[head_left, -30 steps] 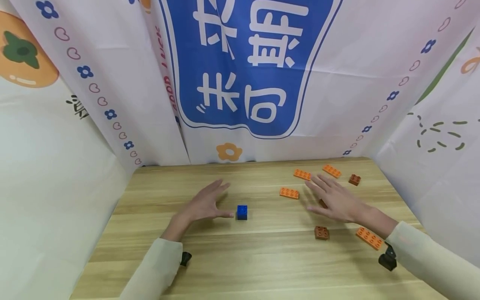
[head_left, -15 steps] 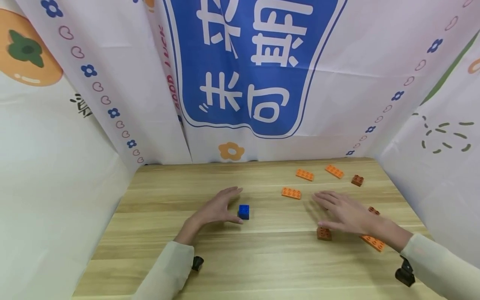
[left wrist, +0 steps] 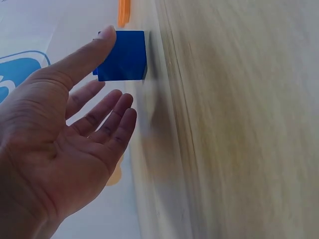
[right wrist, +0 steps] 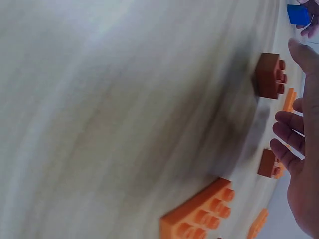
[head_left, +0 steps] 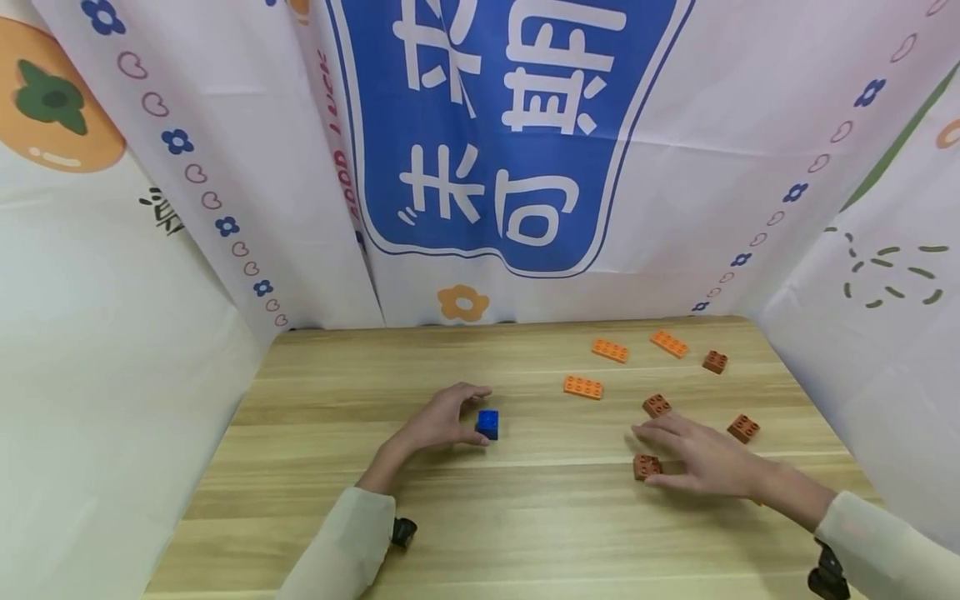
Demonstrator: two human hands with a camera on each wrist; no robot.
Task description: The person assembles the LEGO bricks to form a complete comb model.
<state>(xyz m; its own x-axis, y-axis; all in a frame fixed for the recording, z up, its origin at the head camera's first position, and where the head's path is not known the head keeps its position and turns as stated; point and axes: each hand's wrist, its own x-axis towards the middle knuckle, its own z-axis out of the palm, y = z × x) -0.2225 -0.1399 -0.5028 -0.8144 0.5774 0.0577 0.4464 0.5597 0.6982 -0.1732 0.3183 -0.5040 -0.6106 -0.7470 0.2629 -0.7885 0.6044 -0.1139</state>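
Blue block [head_left: 488,424] sits on the wood-grain table [head_left: 525,533], lower middle of the head view. My left hand [head_left: 442,419] cups around its left side, thumb and fingers well apart, gripping nothing; can't tell if the thumb touches. My right hand [head_left: 697,454] hovers lower right, fingers loosely extended, holding nothing; lower brown block [head_left: 643,467] at the thumb, contact unclear. Upper brown block [head_left: 656,405] just above the fingers. Hands well apart, table between. Far edge meets the cloth [head_left: 637,287] mid-frame; right edge slants lower right.
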